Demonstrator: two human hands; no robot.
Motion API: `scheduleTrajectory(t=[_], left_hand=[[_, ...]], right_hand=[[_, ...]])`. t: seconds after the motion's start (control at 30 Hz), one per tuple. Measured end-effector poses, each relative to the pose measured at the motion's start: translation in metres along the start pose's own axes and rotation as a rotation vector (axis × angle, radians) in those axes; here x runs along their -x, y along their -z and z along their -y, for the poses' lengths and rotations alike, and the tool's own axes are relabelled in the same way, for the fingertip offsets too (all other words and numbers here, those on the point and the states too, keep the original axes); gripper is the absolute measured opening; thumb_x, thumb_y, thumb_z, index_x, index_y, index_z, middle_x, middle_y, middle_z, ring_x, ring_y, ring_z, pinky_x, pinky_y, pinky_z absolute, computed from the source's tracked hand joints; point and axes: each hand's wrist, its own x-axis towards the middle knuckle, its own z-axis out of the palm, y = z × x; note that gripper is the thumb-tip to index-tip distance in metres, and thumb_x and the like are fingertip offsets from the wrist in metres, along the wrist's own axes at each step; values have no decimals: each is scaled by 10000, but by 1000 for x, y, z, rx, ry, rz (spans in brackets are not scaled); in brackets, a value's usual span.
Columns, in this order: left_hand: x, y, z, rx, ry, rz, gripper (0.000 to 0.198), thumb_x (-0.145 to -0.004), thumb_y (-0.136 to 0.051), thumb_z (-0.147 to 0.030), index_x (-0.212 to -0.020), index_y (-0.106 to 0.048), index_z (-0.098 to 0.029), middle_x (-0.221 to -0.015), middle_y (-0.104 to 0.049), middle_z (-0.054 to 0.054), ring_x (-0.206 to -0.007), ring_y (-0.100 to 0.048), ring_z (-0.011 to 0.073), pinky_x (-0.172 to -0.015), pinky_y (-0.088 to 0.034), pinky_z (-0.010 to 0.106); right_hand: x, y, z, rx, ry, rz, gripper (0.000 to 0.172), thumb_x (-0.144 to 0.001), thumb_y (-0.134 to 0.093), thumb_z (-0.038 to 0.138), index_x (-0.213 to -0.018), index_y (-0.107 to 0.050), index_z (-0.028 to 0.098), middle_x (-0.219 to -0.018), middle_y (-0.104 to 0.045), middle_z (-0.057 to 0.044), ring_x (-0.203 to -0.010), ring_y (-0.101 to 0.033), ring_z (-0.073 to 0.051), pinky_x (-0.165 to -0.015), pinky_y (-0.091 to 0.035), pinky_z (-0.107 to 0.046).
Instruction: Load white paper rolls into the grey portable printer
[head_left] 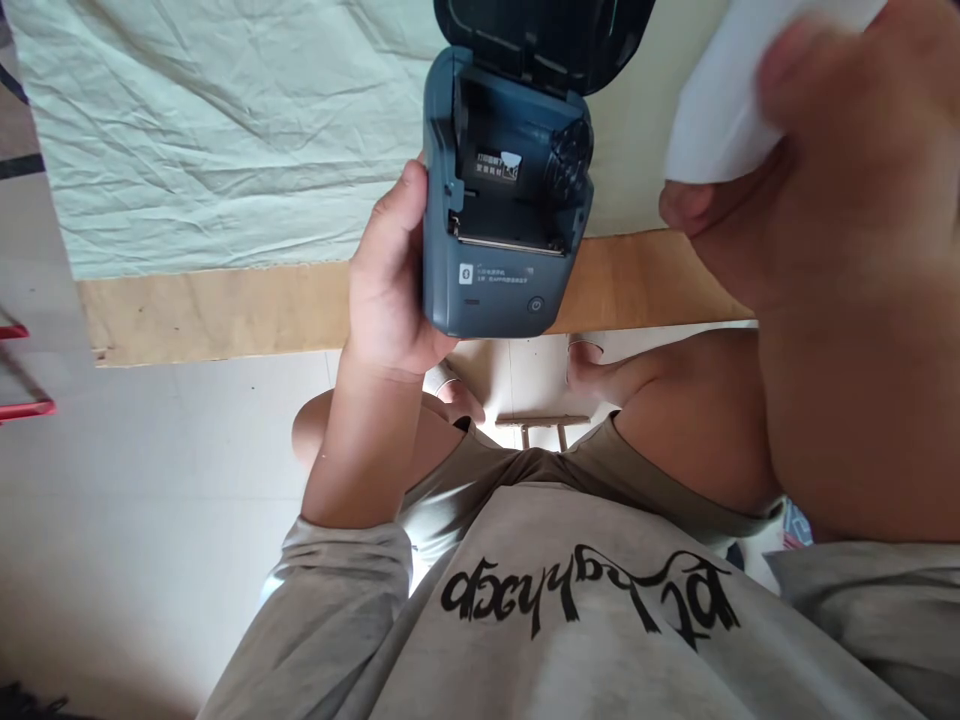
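My left hand (390,280) grips a small dark blue-grey label printer (506,190) by its left side. The printer's lid is swung open at the top, and its paper bay shows bare with a small sticker inside. Close to the camera at the upper right, my right hand (840,150) is closed on a white roll or piece of paper (720,110). Motion and closeness blur that hand. The paper sits to the right of the printer, apart from it.
A wooden table edge (225,310) runs across, covered further back by a wrinkled pale green cloth (225,130). Below are my knees, grey sweatshirt and a light tiled floor (150,500). Red bars (22,400) show at the left edge.
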Motion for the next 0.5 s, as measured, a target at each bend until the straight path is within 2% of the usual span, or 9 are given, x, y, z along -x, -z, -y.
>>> scheduleTrajectory(t=[0.1, 0.2, 0.27, 0.33, 0.4, 0.5], left_hand=[[-1, 4, 1, -40, 9, 49, 425, -959, -338, -459, -877, -694, -240, -1111, -737, 18, -1427, -423, 265, -1180, -418, 358], [-2, 6, 2, -39, -15, 79, 361, -941, -382, -433, -897, -693, -255, -1125, -732, 5, -1446, -396, 269, -1187, -417, 401], [-2, 6, 3, -56, -25, 61, 312, -916, -438, -438, -896, -691, -257, -1124, -733, 11, -1459, -373, 279, -1190, -408, 403], [-3, 6, 3, -75, -24, 50, 293, -897, -472, -452, -894, -693, -261, -1117, -736, 12, -1463, -364, 286, -1183, -412, 401], [-3, 7, 3, -87, -22, 59, 294, -896, -464, -457, -891, -699, -280, -1119, -737, -7, -1449, -389, 278, -1164, -437, 407], [-3, 8, 3, -96, -32, 77, 336, -903, -415, -470, -873, -712, -316, -1114, -736, -38, -1400, -461, 261, -1120, -488, 413]], right_hand=[[4, -5, -4, 126, 32, -73, 303, -872, -521, 458, -1006, -548, 188, -802, -569, -2, -690, -553, -60, -611, -477, -249], [4, -4, -8, 286, 84, -143, 305, -798, -618, 413, -954, -582, 153, -907, -587, -3, -844, -555, -69, -766, -465, -276], [1, -2, -11, 371, 108, -155, 364, -738, -684, 396, -1000, -598, 159, -1034, -589, 5, -978, -535, -82, -844, -441, -273], [-1, -2, -12, 416, 85, -135, 429, -707, -711, 353, -1083, -592, 184, -1076, -583, 18, -965, -526, -76, -859, -432, -276], [-1, -3, -11, 431, 41, -107, 503, -668, -734, 301, -1137, -577, 208, -1039, -591, 35, -930, -533, -72, -889, -427, -294], [9, 1, -7, 339, 3, -133, 529, -687, -719, 325, -1178, -546, 236, -1104, -588, 56, -1058, -547, -85, -968, -420, -291]])
